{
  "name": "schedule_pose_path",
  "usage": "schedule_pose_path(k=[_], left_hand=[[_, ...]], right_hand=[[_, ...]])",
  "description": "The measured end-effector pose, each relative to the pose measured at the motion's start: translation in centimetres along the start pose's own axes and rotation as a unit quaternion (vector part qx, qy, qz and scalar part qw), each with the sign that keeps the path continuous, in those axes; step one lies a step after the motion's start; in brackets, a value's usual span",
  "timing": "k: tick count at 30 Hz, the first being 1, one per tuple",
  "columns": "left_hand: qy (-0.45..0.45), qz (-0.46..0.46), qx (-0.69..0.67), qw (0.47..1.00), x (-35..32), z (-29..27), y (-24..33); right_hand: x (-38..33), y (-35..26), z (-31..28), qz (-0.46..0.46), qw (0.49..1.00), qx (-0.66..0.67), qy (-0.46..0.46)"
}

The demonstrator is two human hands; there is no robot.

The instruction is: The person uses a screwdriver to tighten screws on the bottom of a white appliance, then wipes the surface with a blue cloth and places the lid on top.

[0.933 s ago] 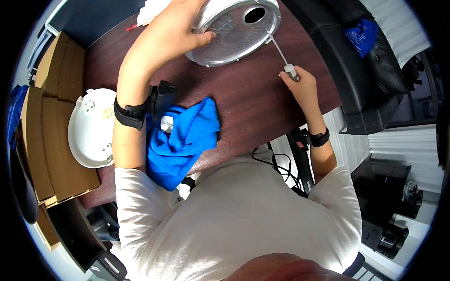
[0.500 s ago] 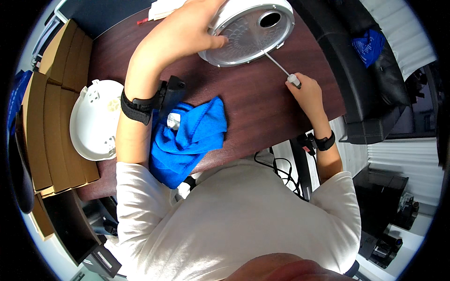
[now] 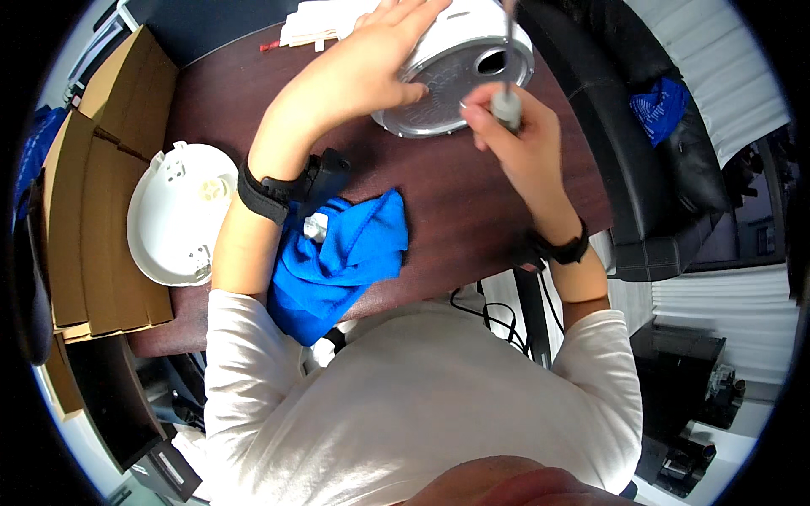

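A white round appliance (image 3: 472, 25) lies on its side at the table's far edge. Its grey underside (image 3: 447, 94), with a dark oval opening, faces me. My left hand (image 3: 380, 63) holds the rim, fingers spread over the white body and thumb against the underside. In my right hand (image 3: 527, 126) is a screwdriver (image 3: 506, 108), gripped by its pale handle, its blurred shaft pointing up in front of the appliance. The tip is cut off by the picture's top edge. A white round cover (image 3: 164, 223) lies inner side up at the left, with a small cream-coloured wheel-like part (image 3: 213, 189) in it.
A blue cloth (image 3: 346, 253) lies crumpled near the front edge, below my left wrist. Cardboard boxes (image 3: 110, 228) line the left side. A folded white cloth (image 3: 316, 24) lies at the back. To the right stands a black sofa (image 3: 624, 126) with a blue bag (image 3: 658, 110).
My right hand has swung up and left, pulling the screwdriver away from the appliance's underside and turning its shaft upward. My left hand and the appliance have shifted slightly right.
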State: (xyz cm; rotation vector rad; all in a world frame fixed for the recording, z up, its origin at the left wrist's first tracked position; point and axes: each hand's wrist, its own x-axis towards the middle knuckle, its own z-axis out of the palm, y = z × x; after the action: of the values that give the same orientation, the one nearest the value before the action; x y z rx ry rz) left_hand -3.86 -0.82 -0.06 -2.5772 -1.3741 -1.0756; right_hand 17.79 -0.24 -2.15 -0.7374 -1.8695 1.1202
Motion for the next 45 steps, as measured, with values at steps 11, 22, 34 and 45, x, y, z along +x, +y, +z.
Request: schedule_pose_path(k=[11,22,34,45], left_hand=[[0.049,0.007,0.068,0.996,0.1,1.0,0.2],[0.036,0.002,0.059,0.998,0.1,1.0,0.1],[-0.04,0.028,-0.064,0.997,-0.3,-1.2,-2.1],[-0.042,0.004,-0.072,0.997,-0.3,-1.5,-2.5]], right_hand=[[3.6,2.4,3.4,-0.099,0.989,-0.083,0.077],[3.5,3.0,3.9,-0.109,0.981,-0.083,0.134],[3.6,2.4,3.8,-0.004,0.997,0.045,0.056],[3.6,2.3,3.6,-0.002,0.994,0.103,0.033]])
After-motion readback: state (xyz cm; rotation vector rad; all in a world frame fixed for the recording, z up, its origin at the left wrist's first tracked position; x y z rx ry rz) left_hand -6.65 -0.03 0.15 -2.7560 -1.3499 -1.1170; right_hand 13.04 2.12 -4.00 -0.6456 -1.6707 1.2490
